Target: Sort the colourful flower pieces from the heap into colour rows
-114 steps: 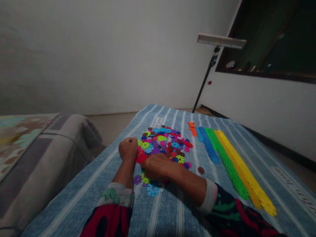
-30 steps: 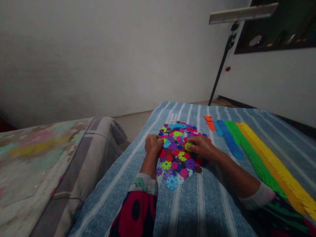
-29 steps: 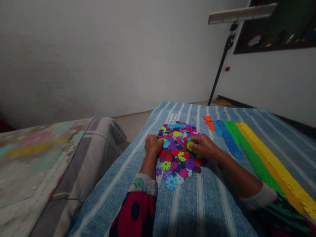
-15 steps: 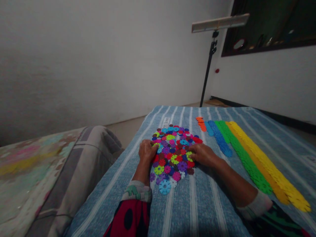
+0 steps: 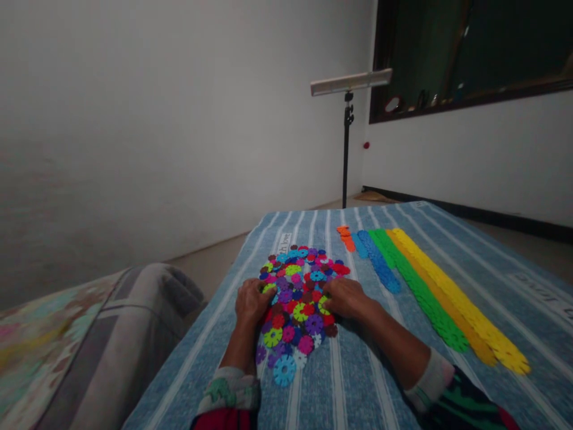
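A heap of small flower-shaped plastic discs [image 5: 298, 286] in several colours lies on a blue striped cloth [image 5: 358, 382]. My left hand [image 5: 250, 301] rests at the heap's left edge with its fingers curled in, and what they hold is hidden. At the heap's right edge, my right hand [image 5: 347, 297] has bent fingertips closed on a yellow-green disc [image 5: 323, 304]. To the right of the heap lie rows of discs sorted by colour: a short orange row [image 5: 344, 236], a blue row [image 5: 378, 263], a green row [image 5: 418, 289] and a long yellow row [image 5: 461, 304].
A grey cushion or bolster [image 5: 134, 334] lies left of the cloth, beside a patterned cover [image 5: 31, 346]. A light bar on a black stand [image 5: 347, 143] stands in the far corner. A dark window [image 5: 470, 54] is set in the right wall.
The camera has swung, so the stand and window sit further left in view. Both hands stay at the heap's two sides; 3.8 s ago my right hand lay across its near edge.
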Demonstrator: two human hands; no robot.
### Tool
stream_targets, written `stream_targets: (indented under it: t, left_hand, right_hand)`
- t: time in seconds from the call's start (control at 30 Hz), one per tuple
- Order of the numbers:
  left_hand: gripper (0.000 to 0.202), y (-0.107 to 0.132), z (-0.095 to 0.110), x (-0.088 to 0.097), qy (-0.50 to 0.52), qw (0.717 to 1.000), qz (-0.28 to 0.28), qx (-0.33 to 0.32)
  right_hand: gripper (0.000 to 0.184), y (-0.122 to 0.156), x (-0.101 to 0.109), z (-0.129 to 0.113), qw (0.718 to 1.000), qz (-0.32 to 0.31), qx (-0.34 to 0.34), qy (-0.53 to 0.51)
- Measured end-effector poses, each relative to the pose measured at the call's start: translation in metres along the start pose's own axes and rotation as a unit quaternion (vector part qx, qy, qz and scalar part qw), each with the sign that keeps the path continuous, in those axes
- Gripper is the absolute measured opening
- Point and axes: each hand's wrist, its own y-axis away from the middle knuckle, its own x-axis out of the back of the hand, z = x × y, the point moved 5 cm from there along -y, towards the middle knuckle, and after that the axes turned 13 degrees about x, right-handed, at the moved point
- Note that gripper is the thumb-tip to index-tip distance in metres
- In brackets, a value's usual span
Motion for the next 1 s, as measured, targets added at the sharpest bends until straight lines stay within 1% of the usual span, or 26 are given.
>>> stream_targets:
  t: [0.1, 0.27, 0.53, 0.7, 0.8, 1.0]
  left_hand:
    - [0.029, 0.001, 0.000, 0.000, 0.009, 1.000, 0.001, 0.002]
    - [0.025, 0.005, 0.002, 0.006, 0.033, 0.999, 0.001, 0.035]
    - [0.019, 0.008, 0.004, 0.010, 0.083, 0.995, 0.004, 0.052]
    - [0.014, 0.009, 0.005, 0.009, 0.133, 0.990, 0.002, 0.039]
    - [0.014, 0.010, 0.005, 0.007, 0.159, 0.987, -0.003, 0.031]
    - [0.019, 0.009, 0.006, 0.003, 0.173, 0.985, -0.005, 0.014]
  right_hand:
    - [0.018, -0.002, 0.000, 0.000, 1.000, 0.004, -0.004, -0.003]
    - [0.022, -0.005, -0.003, 0.003, 1.000, 0.008, -0.009, -0.004]
    - [0.021, -0.012, -0.009, 0.009, 1.000, -0.009, -0.006, -0.004]
    - [0.022, -0.017, -0.012, 0.011, 1.000, -0.024, -0.007, -0.014]
    - [0.019, -0.018, -0.012, 0.011, 0.999, -0.028, -0.009, -0.022]
    - [0.017, -0.018, -0.010, 0.014, 0.999, -0.034, -0.015, -0.035]
